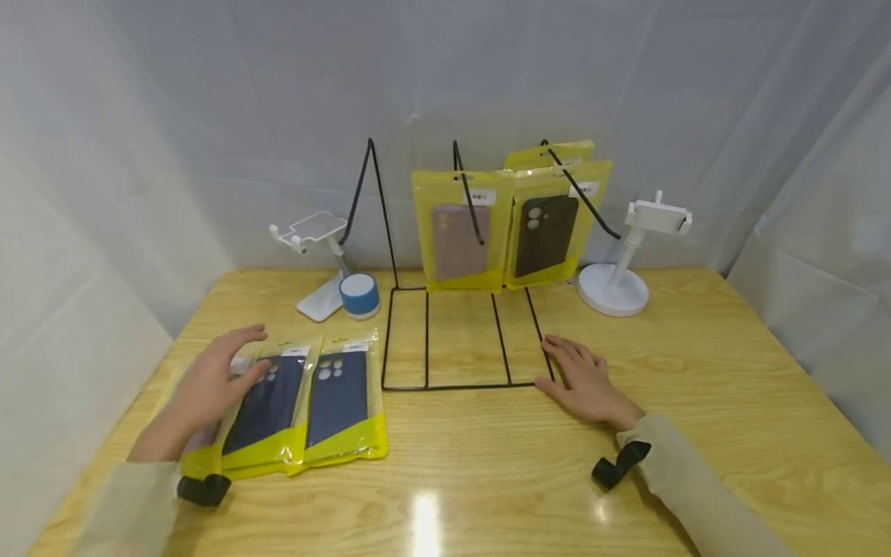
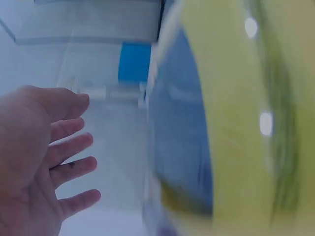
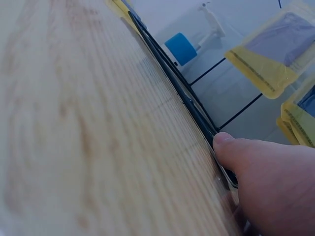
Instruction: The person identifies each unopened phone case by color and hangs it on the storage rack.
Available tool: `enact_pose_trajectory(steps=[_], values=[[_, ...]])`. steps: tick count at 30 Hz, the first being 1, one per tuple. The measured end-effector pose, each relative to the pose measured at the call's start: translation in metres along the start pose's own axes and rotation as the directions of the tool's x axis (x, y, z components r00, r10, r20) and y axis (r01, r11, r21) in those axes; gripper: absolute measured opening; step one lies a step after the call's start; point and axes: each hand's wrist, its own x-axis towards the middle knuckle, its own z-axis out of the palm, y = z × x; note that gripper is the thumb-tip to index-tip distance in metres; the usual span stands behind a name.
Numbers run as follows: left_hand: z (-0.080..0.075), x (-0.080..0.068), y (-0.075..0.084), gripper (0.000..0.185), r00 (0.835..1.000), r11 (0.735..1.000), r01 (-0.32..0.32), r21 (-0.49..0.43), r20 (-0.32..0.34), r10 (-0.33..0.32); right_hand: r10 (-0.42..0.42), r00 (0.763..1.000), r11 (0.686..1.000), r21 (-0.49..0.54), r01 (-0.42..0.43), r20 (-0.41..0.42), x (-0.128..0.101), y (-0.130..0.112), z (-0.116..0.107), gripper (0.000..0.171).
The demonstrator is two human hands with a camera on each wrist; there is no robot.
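The left hand (image 1: 209, 387) lies with fingers spread and nearly straight on the leftmost of the yellow plastic packets holding dark blue phone cases (image 1: 306, 406), pressing or touching it rather than gripping; the left wrist view shows the same fingers (image 2: 69, 147) relaxed and holding nothing. These packets, 2 plainly seen and a 3rd seemingly under the hand, lie flat and overlapping at the near left of the pale wooden bench (image 1: 696, 371). The right hand (image 1: 585, 383) rests flat and open on the bench, its fingertips touching the near right corner of the black wire display rack's base (image 1: 462, 340), as if steadying it; the right wrist view shows the thumb (image 3: 231, 147) against the wire frame. On the rack's far hooks hang 3 yellow packets already: one with a pinkish case (image 1: 455, 232), one with a black case (image 1: 550, 228), and a 3rd (image 1: 550, 152) mostly hidden behind. The leftmost hook (image 1: 371, 166) is bare. Judging from this, the hanging is partly done, with the blue-case packets left on the bench. Farther out stand a white phone stand at the left (image 1: 313, 232), a small blue and white round object (image 1: 360, 295) beside it, and a white round-based stand at the right (image 1: 626, 263).
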Motion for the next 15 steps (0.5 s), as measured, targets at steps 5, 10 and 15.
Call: enact_pose_trajectory(steps=[5,10,15], values=[[-0.007,-0.003,-0.028,0.039,0.998,0.994,0.058,0.090,0.012,-0.059,0.006,1.000,1.000,-0.001,-0.006,-0.016,-0.001,-0.001,-0.001,0.064],[-0.014,-0.009,-0.045,0.050,0.986,0.982,0.125,0.142,0.092,-0.139,0.006,1.000,1.000,-0.003,-0.006,-0.007,-0.003,-0.003,0.000,0.064],[-0.021,-0.013,-0.058,0.064,0.947,0.961,0.237,0.144,0.185,-0.262,0.010,1.000,1.000,0.013,-0.010,-0.010,-0.002,-0.004,-0.002,0.064]])
